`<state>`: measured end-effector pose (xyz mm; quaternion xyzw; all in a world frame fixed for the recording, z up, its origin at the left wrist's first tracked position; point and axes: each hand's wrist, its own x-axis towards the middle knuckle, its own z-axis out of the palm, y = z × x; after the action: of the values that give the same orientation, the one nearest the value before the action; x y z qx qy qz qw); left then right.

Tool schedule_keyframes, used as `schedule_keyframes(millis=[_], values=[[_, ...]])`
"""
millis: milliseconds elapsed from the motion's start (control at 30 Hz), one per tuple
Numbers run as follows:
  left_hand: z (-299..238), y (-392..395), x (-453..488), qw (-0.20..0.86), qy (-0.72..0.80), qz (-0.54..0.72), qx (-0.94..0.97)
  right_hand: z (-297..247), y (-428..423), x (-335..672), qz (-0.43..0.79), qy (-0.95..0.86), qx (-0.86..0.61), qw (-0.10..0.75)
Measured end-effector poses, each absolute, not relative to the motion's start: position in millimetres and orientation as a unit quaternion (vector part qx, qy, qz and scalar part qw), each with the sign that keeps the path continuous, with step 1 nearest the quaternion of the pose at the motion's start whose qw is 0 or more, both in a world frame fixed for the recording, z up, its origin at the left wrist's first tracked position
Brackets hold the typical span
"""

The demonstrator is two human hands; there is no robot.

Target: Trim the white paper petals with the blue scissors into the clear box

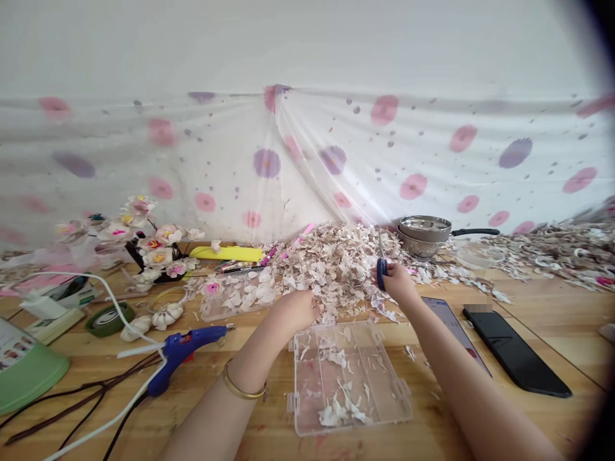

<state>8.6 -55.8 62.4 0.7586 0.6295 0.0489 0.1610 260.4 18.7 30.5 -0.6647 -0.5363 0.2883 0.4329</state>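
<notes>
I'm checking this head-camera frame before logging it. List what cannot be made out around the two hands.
- Left hand: its fingers sink into the heap of pale flakes, so whatever they pinch is hidden.
- Right hand: its grip on the blue-handled scissors shows, but the blades blur against the heap; open or closed is unclear.
- Clear plastic box: the scraps inside are too small to identify.
- Right edge: dark vignette cuts off the floor there.

White wall [307, 38] filling the upper frame. Sheer plastic sheet [336, 160], printed with pink and purple flowers, hanging across the middle band, bunching at a pinned point upper centre. Wooden plank floor [552, 320] running along the bottom, glowing in soft, even daylight.
</notes>
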Motion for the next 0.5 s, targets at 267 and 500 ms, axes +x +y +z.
schedule_keyframes(millis=[267, 500], values=[[67, -61, 16, 0.176, 0.626, 0.060, 0.757, 1, 33, 234, 0.384, -0.459, -0.643, 0.478], [67, -63, 20, 0.201, 0.621, 0.087, 0.753, 2, 32, 234, 0.419, -0.428, -0.616, 0.512]])
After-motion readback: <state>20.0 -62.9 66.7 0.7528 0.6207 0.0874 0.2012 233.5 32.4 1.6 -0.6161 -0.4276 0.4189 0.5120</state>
